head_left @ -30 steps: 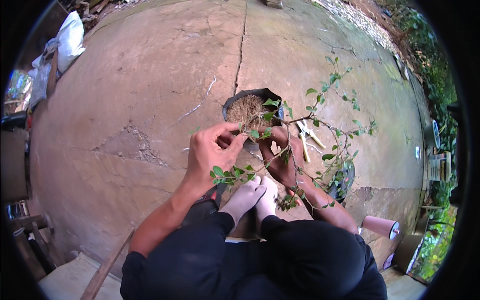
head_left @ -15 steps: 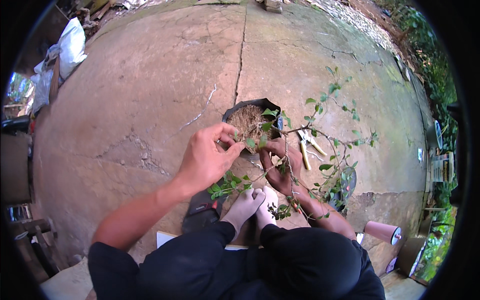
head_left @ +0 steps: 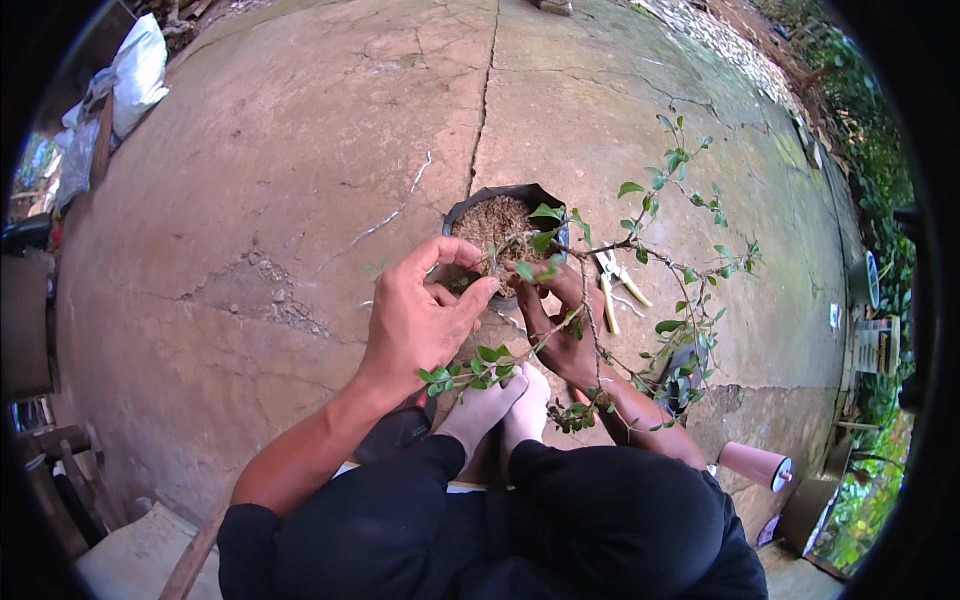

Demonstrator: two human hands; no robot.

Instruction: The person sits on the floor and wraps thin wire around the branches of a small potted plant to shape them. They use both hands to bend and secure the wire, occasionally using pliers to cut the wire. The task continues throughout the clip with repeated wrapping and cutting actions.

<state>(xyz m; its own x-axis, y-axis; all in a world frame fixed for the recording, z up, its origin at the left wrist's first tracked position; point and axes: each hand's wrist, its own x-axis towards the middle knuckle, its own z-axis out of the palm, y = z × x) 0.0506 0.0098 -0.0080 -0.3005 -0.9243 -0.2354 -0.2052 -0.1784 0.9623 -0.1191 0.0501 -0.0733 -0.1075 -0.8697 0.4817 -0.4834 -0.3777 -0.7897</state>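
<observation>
A leafy potted plant [head_left: 640, 245] spreads its thin branches to the right and toward me from a round black pot [head_left: 457, 213]. Brown crumbly soil [head_left: 497, 222] fills the pot. Over its near rim, my left hand [head_left: 420, 310] is closed, thumb and forefinger nearly meeting; what lies between them is too small to make out. Opposite it, my right hand [head_left: 565, 335] has its fingers bent in at the near right of the pot, among the stems. Leaves partly cover those fingertips, so what they pinch is hidden. One low branch [head_left: 480, 370] hangs below both hands.
Pruning shears [head_left: 618, 290] with pale yellow handles lie right of the pot. A thin pale wire-like strand [head_left: 408, 200] lies on the cracked concrete floor [head_left: 250, 180]. A pink tumbler [head_left: 752, 466] lies at right, dark slippers [head_left: 395, 432] beside my feet, white sacks [head_left: 140, 75] far left.
My left hand has turned slightly, its fingers drawn over the pot rim, while my right stays near the stems. A small blurred green leaf now shows left of my left hand. The view has shifted slightly.
</observation>
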